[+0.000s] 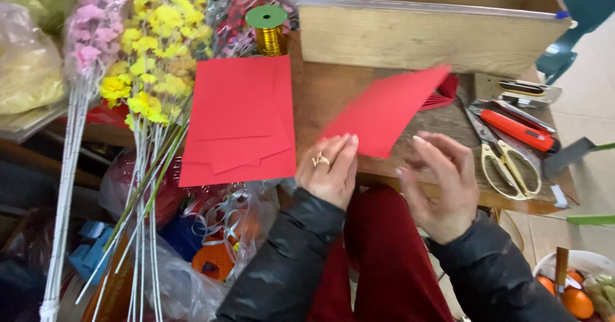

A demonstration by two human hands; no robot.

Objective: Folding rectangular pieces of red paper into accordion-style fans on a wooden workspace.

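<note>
My left hand [330,168], with a ring on one finger, pinches the near edge of a red paper sheet [384,107] that lifts off the wooden table [327,91]. My right hand [442,181] hovers beside the sheet's lower right corner with its fingers curled and apart, holding nothing that I can see. A stack of red paper sheets [240,120] lies flat to the left. More folded red paper [445,91] sits behind the lifted sheet.
Gold-handled scissors [506,162], an orange utility knife [519,130] and metal tools [528,91] lie at the right. A spool of gold wire [269,31] stands at the back beside a wooden box [423,37]. Yellow and pink artificial flowers [150,59] lean at the left.
</note>
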